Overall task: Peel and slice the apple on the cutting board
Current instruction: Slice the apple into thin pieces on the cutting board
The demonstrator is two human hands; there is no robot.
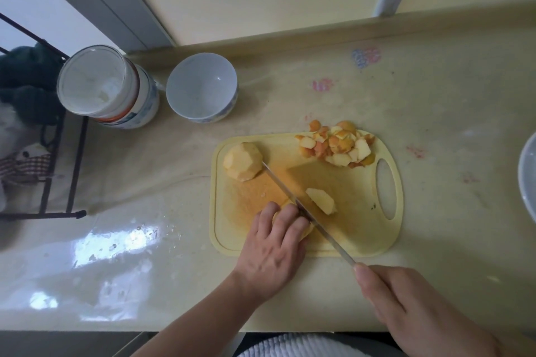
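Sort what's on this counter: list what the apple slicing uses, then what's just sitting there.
In use:
cutting board
knife, held by right hand
apple piece under left hand
cut slice
peeled half
peel pile

Lying about:
white bowl
jar
wire rack

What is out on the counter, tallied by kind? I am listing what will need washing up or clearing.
Cutting board: 1
Knife: 1
Bowl: 1
Jar: 1
Peeled apple pieces: 3 (half, slice, piece under the left hand)
Peel pile: 1
Total: 8
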